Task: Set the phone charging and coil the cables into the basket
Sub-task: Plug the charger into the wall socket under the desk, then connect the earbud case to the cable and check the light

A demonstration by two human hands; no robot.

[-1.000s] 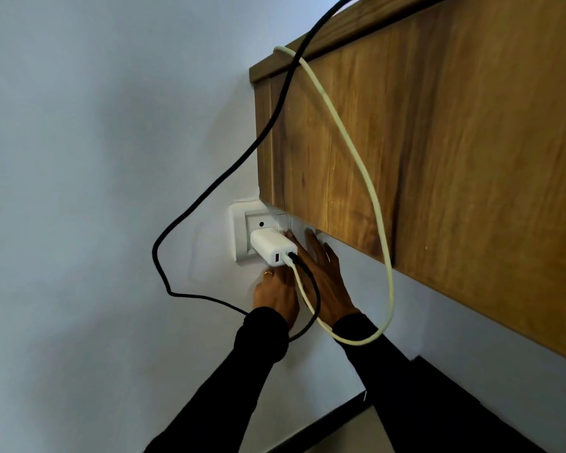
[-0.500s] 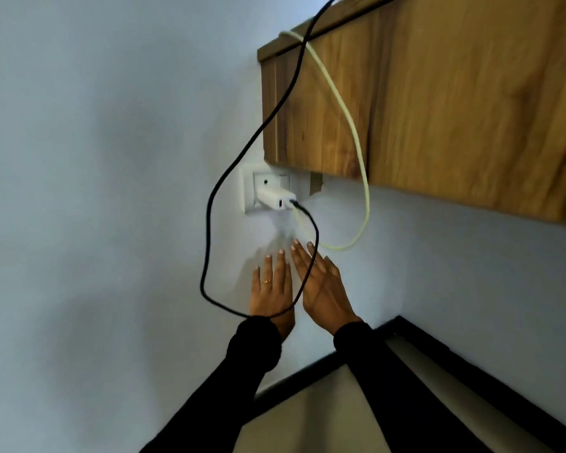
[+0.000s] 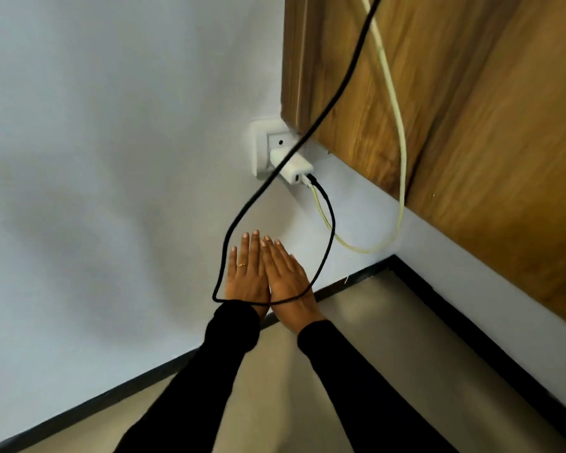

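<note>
A white charger block (image 3: 294, 168) sits plugged into the white wall socket (image 3: 261, 148). A black cable (image 3: 330, 230) and a pale yellow cable (image 3: 402, 178) leave the charger and run up over the wooden furniture. The black cable hangs in a loop that crosses both wrists. My left hand (image 3: 246, 273) and my right hand (image 3: 288, 276) are flat, side by side, fingers stretched out, below the charger and holding nothing. The phone and the basket are out of view.
A wooden furniture panel (image 3: 471, 109) fills the upper right, close over the socket. The pale wall (image 3: 95, 158) meets a grey floor (image 3: 356, 338) along a dark skirting strip (image 3: 350, 279) in the corner.
Both hands have let go of the charger and dropped away from it, fingers spread flat. The view has pulled back and tilted down, showing more floor.
</note>
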